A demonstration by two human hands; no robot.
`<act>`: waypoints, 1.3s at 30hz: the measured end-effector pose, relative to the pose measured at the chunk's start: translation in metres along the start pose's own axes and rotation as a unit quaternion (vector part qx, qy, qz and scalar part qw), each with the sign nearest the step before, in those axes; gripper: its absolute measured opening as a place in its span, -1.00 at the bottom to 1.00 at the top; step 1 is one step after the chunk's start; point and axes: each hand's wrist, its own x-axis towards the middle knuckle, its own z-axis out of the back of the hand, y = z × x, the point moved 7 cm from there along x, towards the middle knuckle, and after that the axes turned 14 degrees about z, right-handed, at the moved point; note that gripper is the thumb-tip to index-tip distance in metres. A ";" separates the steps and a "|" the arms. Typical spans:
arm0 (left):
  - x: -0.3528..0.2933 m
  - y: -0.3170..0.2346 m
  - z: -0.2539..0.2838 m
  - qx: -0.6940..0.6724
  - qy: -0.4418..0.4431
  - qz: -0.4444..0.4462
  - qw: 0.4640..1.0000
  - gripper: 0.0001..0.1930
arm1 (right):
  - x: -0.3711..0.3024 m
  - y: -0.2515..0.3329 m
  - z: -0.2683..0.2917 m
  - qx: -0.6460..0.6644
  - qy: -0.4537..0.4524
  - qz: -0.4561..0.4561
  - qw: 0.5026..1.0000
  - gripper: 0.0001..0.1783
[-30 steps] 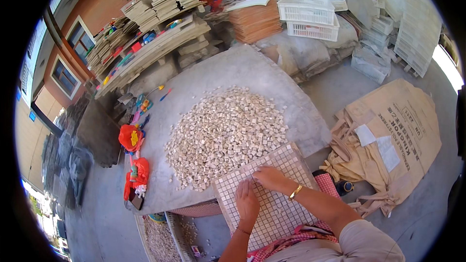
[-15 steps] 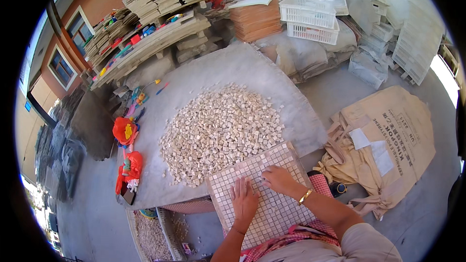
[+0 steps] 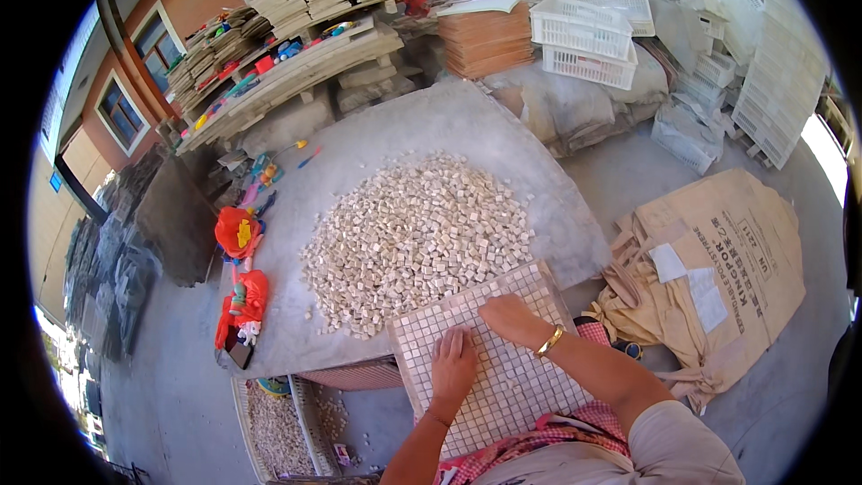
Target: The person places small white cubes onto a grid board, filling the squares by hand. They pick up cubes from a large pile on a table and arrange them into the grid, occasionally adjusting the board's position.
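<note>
A square grid tray point(image 3: 503, 368) filled with small pale stone tiles lies at the near edge of a grey table point(image 3: 467, 126). My left hand point(image 3: 452, 361) rests flat on the tray's left part, fingers spread. My right hand point(image 3: 509, 317), with a gold bracelet at the wrist, presses flat on the tray's upper middle. Neither hand holds anything. Just beyond the tray spreads a wide heap of loose beige tile pieces point(image 3: 417, 233).
Red cloth bundles point(image 3: 241, 292) lie at the table's left edge. Brown paper sacks point(image 3: 718, 269) lie on the ground to the right. White plastic crates point(image 3: 588, 36), stacked slabs point(image 3: 296, 27) and a wire basket of tile chips point(image 3: 278, 422) surround the table.
Both hands have slid slightly over the tray's surface and stayed flat. The view has shifted a little. The tile heap has not changed.
</note>
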 end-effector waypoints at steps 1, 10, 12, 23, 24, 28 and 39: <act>0.000 -0.001 0.002 0.003 -0.012 -0.002 1.000 -0.54 | 0.000 -0.004 -0.003 0.007 -0.010 -0.009 1.000 -0.89; 0.029 0.025 0.000 -0.163 -0.003 0.051 0.985 -0.90 | -0.005 -0.022 -0.004 0.109 0.020 -0.057 0.992 -0.85; 0.036 0.029 -0.004 -0.160 0.006 0.064 0.985 -0.94 | -0.014 -0.031 0.008 0.157 -0.024 -0.105 0.982 -0.83; 0.039 0.021 -0.010 -0.127 0.076 -0.010 0.989 -0.94 | -0.052 -0.021 -0.004 0.149 -0.037 -0.087 0.984 -0.78; 0.039 0.021 -0.008 -0.131 0.080 -0.011 0.988 -0.93 | -0.051 -0.020 -0.005 0.146 -0.031 -0.087 0.985 -0.77; 0.026 0.016 0.006 -0.114 0.025 0.022 0.993 -0.87 | -0.052 -0.017 0.010 0.142 -0.031 -0.078 0.986 -0.78; -0.002 -0.007 0.007 -0.149 0.006 0.057 0.987 -0.86 | -0.068 -0.007 0.004 0.084 -0.043 -0.041 0.995 -0.92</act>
